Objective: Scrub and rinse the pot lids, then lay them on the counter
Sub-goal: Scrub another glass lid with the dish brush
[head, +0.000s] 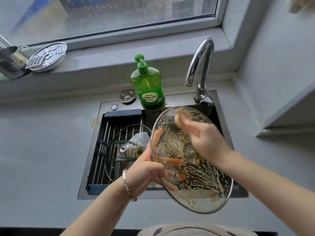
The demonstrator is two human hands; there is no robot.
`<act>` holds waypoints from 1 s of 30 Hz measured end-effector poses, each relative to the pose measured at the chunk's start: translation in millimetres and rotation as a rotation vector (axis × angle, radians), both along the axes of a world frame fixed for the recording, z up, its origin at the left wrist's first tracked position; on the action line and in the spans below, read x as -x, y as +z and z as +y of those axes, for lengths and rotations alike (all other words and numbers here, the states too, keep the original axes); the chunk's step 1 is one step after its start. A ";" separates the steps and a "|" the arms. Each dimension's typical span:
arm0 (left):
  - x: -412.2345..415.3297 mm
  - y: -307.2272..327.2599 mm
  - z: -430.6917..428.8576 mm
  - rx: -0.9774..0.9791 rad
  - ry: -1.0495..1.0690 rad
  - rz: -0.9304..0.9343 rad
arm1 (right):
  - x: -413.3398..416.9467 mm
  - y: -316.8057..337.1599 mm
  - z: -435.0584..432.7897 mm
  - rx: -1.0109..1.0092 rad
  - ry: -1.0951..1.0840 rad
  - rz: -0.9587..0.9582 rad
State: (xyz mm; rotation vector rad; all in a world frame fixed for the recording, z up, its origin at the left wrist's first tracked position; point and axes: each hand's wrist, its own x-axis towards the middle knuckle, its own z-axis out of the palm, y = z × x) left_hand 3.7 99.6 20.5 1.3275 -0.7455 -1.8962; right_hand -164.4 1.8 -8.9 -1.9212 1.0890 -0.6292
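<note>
Item 1: soapy lid, glass with a metal rim, coated in foam. I see it held tilted above the sink.
Item 2: left hand, clamped on the soapy lid's left edge, thumb on the near face. Its fingers show through the glass behind. A bracelet is on the wrist.
Item 3: right hand, blurred, fingers closed round a scrubber pressed to the lid's upper part.
Item 4: second lid, clear glass, lying flat on the drain rack across the sink's left half, partly behind the left hand.
Item 5: green soap bottle, upright at the sink's back edge, beside the faucet.
Item 6: I note a grey counter around the sink.
</note>
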 end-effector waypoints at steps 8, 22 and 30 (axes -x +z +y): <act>-7.4 -2.0 4.2 0.003 -0.001 0.000 | 33.4 -17.8 -10.0 0.014 -0.102 0.106; -16.8 -5.3 12.0 0.027 0.055 0.039 | 46.6 -36.6 8.6 0.026 0.000 0.160; -16.9 -8.2 8.8 0.047 0.122 0.036 | 50.1 -44.5 32.9 0.023 0.063 0.206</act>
